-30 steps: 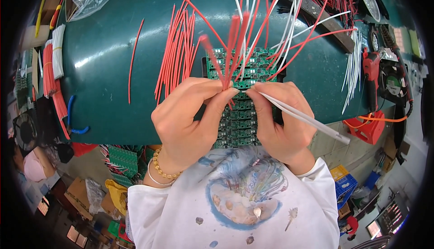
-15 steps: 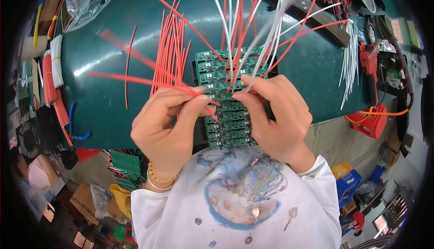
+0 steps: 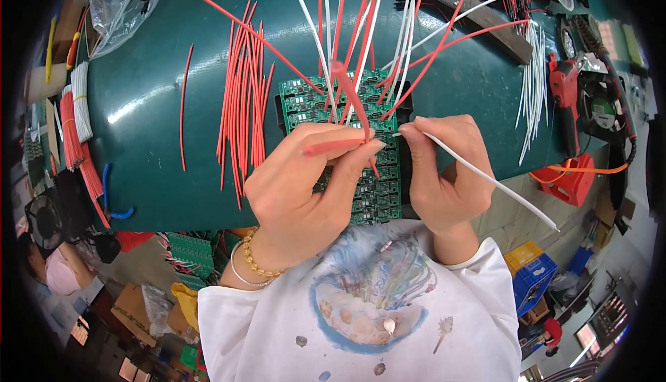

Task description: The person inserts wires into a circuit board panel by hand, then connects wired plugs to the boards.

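Over a green circuit board panel, my left hand pinches red wires, their free ends blurred. To its right, my right hand grips a white wire between thumb and forefinger. One short end of that wire points left toward my left fingertips, while the long part hangs down to the right. Several red and white wires rise from the upper part of the panel and fan outward. My left hand hides part of the panel's left side.
Left of the panel lie a bundle of loose red wires and one single red wire. White wires lie at the right, near a red glue gun. A dark metal bar sits behind. Blue-handled pliers rest at the left edge.
My left hand has moved right with the red wires, which now point upward and left. My right hand has shifted right, and its white wire now trails down to the right.
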Demonstrator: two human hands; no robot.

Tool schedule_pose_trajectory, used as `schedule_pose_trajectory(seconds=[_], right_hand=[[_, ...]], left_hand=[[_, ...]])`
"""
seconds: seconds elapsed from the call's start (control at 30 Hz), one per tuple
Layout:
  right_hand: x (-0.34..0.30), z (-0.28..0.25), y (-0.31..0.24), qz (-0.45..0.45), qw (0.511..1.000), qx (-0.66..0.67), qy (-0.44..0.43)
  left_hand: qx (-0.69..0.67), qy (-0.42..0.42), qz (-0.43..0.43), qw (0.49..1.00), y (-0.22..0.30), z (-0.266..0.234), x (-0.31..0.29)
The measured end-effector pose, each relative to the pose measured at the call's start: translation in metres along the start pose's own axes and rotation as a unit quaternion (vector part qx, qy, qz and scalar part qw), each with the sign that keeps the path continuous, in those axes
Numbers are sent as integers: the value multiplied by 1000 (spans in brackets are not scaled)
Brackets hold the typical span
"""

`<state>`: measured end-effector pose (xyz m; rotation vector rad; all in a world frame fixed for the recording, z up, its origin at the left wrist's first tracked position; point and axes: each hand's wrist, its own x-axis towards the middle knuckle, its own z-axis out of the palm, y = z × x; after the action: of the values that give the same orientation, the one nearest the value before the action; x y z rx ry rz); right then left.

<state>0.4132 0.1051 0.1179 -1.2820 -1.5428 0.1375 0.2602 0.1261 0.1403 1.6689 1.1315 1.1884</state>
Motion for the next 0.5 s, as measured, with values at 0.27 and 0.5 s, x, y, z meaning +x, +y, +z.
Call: schedule_pose_trajectory(seconds=[0.27,0.5], right_hand=[[0,2,4,-20,1000,-6,0],[4,-2,-6,41,998,5,-46]], left_hand=[[52,-17,19,998,4,1,3],[87,-14,3,996,12,3,9]])
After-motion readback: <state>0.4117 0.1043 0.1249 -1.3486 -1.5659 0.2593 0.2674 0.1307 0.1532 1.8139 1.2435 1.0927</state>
